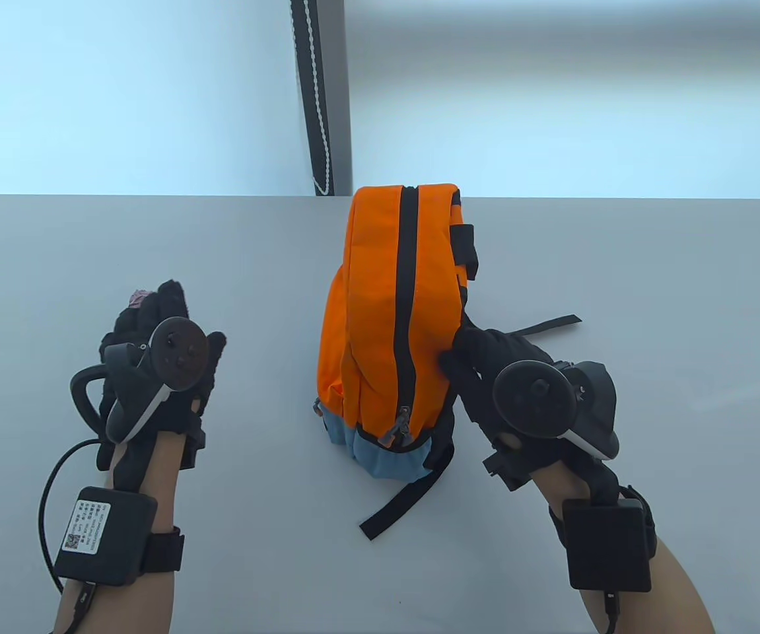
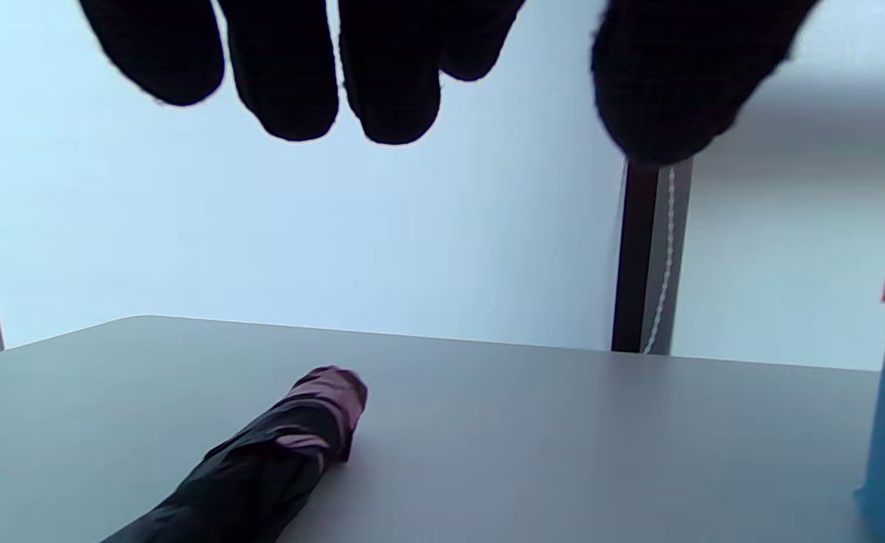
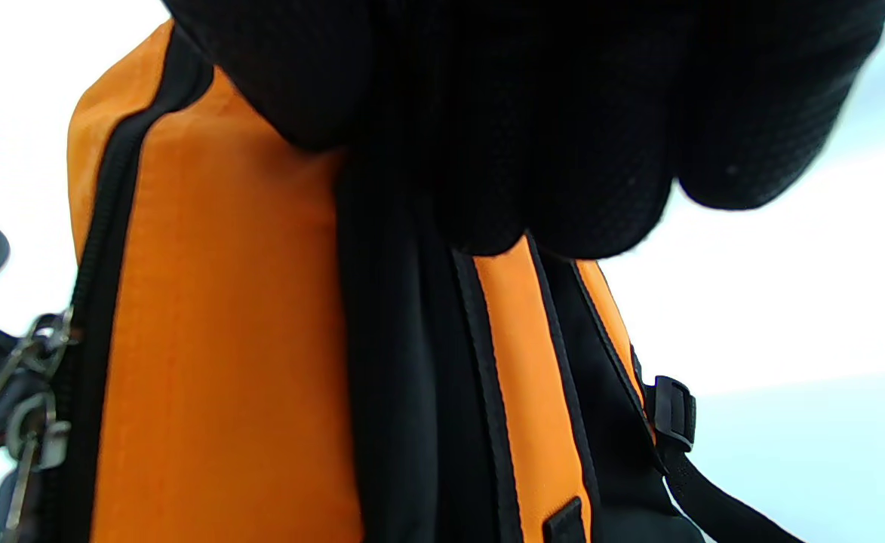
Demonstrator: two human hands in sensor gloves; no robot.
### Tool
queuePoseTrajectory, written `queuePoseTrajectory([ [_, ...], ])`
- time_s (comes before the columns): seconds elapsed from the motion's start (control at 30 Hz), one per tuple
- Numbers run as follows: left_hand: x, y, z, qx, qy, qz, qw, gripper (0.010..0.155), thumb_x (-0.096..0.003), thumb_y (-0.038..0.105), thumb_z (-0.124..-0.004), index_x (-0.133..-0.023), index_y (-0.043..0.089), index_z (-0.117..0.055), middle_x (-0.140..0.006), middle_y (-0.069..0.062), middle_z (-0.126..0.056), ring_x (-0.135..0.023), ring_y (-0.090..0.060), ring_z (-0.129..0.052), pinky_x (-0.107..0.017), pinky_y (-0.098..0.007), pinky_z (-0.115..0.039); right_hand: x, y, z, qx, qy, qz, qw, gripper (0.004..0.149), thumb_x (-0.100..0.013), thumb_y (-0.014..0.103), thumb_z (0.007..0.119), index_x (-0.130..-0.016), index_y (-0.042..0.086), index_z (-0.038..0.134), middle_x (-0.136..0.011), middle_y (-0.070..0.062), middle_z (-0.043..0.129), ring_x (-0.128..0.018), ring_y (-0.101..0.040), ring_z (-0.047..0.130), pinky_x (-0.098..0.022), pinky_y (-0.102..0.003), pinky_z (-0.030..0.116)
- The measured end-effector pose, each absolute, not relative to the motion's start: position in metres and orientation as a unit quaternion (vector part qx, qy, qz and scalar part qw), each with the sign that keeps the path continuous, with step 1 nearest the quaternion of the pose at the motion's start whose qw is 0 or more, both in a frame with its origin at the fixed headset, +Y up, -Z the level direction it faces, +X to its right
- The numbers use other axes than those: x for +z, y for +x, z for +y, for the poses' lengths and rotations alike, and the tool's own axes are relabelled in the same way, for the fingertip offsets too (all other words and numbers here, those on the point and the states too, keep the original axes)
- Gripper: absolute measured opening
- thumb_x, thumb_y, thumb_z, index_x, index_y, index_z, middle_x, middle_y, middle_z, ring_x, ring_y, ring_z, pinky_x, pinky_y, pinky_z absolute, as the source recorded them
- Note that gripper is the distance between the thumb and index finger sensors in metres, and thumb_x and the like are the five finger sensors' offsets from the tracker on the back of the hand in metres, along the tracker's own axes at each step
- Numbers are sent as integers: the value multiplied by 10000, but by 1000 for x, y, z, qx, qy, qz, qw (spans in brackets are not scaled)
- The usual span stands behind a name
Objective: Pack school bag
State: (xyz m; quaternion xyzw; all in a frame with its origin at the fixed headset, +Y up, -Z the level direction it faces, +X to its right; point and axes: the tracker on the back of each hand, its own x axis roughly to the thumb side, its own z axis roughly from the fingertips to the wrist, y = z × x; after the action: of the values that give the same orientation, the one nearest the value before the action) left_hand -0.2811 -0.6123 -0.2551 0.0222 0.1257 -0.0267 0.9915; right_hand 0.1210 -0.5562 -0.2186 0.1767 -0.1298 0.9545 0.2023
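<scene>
An orange backpack [image 1: 380,310] with a blue base stands upright mid-table, its black zip closed with the pulls [image 1: 398,426] low at the near end. My right hand [image 1: 469,356] grips the bag's right side, thumb on the orange panel and fingers curled over the black back panel [image 3: 404,362]. My left hand [image 1: 162,317] hovers over the table left of the bag, fingers [image 2: 291,83] spread and holding nothing. Beneath it lies a folded black and pink umbrella [image 2: 276,452]; in the table view only its pink tip [image 1: 137,297] shows.
Black shoulder straps trail from the bag toward me [image 1: 406,495] and to the right [image 1: 545,325]. The grey table [image 1: 650,277] ends at a far edge by a window, where a dark post with a bead cord [image 1: 320,99] stands.
</scene>
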Motion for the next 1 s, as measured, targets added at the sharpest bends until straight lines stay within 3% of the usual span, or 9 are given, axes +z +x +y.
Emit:
queuePoseTrajectory([
  [0.23, -255, -327, -686, -45, -165, 243, 955, 1039, -489, 549, -809, -1154, -55, -288, -1186, -387, -492, -1021, -645, -591, -664, -775, -575, -218, 118, -556, 955, 181, -135, 194, 490, -550, 339, 859, -878, -25, 873, -741, -237, 1062, -619, -426, 1073, -495, -691, 866],
  [0.3, -254, -334, -700, -61, -238, 271, 931, 1022, -498, 564, -797, -1177, 31, -250, -1193, -403, -461, -1028, -653, -576, -668, -778, -567, -218, 119, -557, 954, 182, -134, 197, 489, -551, 337, 858, -879, -26, 871, -743, -238, 1061, -620, -428, 1072, -495, -693, 865],
  [0.43, -254, -336, -723, -92, -316, 282, 901, 1029, -509, 571, -784, -1158, 165, -97, -1202, -396, -499, -1033, -645, -601, -680, -779, -561, -217, 120, -558, 953, 182, -137, 201, 491, -551, 336, 856, -880, -29, 870, -743, -238, 1060, -620, -426, 1073, -496, -693, 864],
  [0.6, -253, -329, -738, -171, -252, 282, 910, 992, -504, 452, -808, -1138, 176, -97, -1101, -345, -718, -935, -517, -835, -635, -698, -709, -218, 122, -559, 951, 182, -135, 210, 490, -551, 336, 856, -881, -27, 868, -745, -238, 1059, -622, -428, 1072, -496, -696, 862],
  [0.7, -249, -333, -743, -148, -213, 283, 923, 956, -498, 373, -817, -1132, 200, -122, -1033, -341, -762, -825, -436, -954, -578, -648, -803, -217, 121, -559, 951, 183, -137, 210, 490, -551, 335, 853, -883, -26, 866, -745, -238, 1058, -623, -429, 1071, -497, -696, 862],
  [0.77, -247, -334, -737, -117, -210, 289, 927, 934, -510, 366, -815, -1138, 227, -138, -1034, -362, -730, -809, -462, -942, -565, -667, -809, -217, 121, -559, 950, 182, -135, 213, 491, -552, 333, 853, -884, -29, 864, -747, -240, 1057, -624, -430, 1069, -498, -699, 860],
  [0.9, -242, -335, -688, -19, -149, 287, 946, 869, -503, 402, -880, -1170, 244, -344, -1011, -349, -767, -753, -453, -935, -481, -639, -913, -217, 122, -559, 952, 181, -132, 209, 492, -552, 333, 852, -885, -29, 864, -749, -241, 1056, -626, -431, 1069, -502, -701, 857],
  [1.0, -238, -332, -637, 3, -64, 263, 963, 865, -454, 431, -941, -1138, 79, -545, -975, -317, -861, -695, -422, -1004, -435, -551, -992, -217, 122, -560, 950, 182, -134, 215, 491, -551, 334, 855, -883, -27, 866, -747, -240, 1057, -624, -429, 1070, -502, -703, 856],
])
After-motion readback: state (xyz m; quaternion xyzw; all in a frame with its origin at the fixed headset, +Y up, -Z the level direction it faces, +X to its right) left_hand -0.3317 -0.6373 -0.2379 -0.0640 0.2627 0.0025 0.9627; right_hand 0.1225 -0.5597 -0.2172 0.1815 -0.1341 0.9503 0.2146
